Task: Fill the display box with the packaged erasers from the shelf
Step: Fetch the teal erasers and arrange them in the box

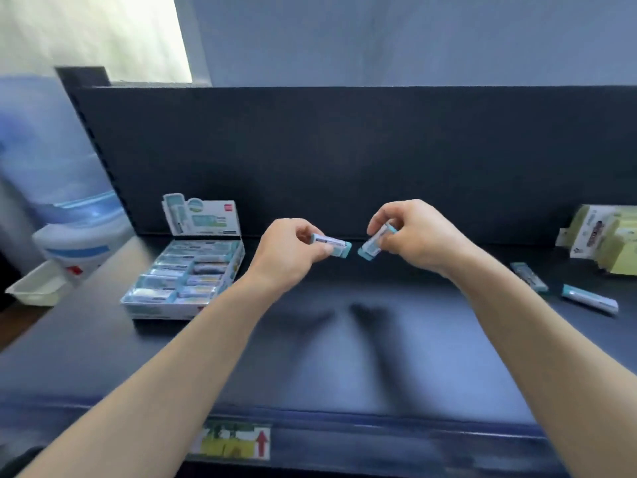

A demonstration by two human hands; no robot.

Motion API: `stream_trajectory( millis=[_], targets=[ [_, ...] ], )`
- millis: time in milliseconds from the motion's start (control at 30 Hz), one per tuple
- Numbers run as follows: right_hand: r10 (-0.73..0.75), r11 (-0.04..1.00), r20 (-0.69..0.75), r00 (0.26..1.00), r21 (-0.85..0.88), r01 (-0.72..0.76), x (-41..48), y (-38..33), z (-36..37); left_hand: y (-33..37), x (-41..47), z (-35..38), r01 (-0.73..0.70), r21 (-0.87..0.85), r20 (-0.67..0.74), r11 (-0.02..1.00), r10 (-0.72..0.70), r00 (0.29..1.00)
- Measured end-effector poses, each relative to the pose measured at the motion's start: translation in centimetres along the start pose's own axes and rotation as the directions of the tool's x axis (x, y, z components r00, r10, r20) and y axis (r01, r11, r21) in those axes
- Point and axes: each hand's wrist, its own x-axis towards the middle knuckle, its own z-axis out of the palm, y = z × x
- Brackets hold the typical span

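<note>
1. Dark shelf [344, 339] with a dark back panel carries the work; the display box [186, 270] sits on it to your left, nearly full of packaged erasers in two columns.
2. Your left hand [293, 250] pinches one eraser [332, 246], its long axis roughly level and pointing right.
3. Your right hand [410, 232] pinches a second eraser [374, 243], tilted with its lower end toward the left hand. The two erasers are close but apart.
4. Both hands are raised above the shelf, right of the box. The left hand is nearer the box, so it likely loads first, moving left and down.
5. Two loose erasers [586, 298] lie far right on the shelf, beside a yellow package [606, 243].
</note>
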Motion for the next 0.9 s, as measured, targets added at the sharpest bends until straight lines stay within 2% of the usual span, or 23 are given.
stream_trajectory(
  millis=[100, 233, 333, 467, 600, 900],
  targets=[
    [-0.092, 0.99, 0.007, 0.996, 0.105, 0.091, 1.5, -4.2, 3.0, -2.4, -0.4, -4.8, 0.024, 0.001, -0.095, 1.0, -0.024, 0.995],
    [-0.122, 0.947, 0.023, 0.992, 0.301, 0.11, 3.0, -9.2, 6.7, -5.4, -0.8, -10.0, 0.076, -0.051, -0.198, 0.996, -0.085, 0.976],
    [-0.154, 0.931, 0.042, 0.987, 0.34, 0.131, 4.1, -11.7, 9.0, -7.2, -0.9, -12.7, 0.102, -0.009, -0.229, 0.995, -0.102, 0.968],
    [-0.205, 0.946, 0.072, 0.976, 0.27, 0.179, 5.3, -13.4, 11.3, -8.5, -1.2, -14.6, 0.126, 0.019, -0.207, 0.992, -0.119, 0.971],
    [-0.252, 0.962, 0.138, 0.958, 0.146, 0.232, 6.1, -14.6, 12.7, -9.4, -0.9, -14.7, 0.141, 0.066, -0.114, 0.988, -0.133, 0.985],
    [-0.235, 0.959, 0.336, 0.912, -0.073, 0.274, 7.0, -16.2, 14.8, -9.8, -0.7, -14.2, 0.076, 0.226, -0.065, 0.971, -0.063, 0.996]
  ],
)
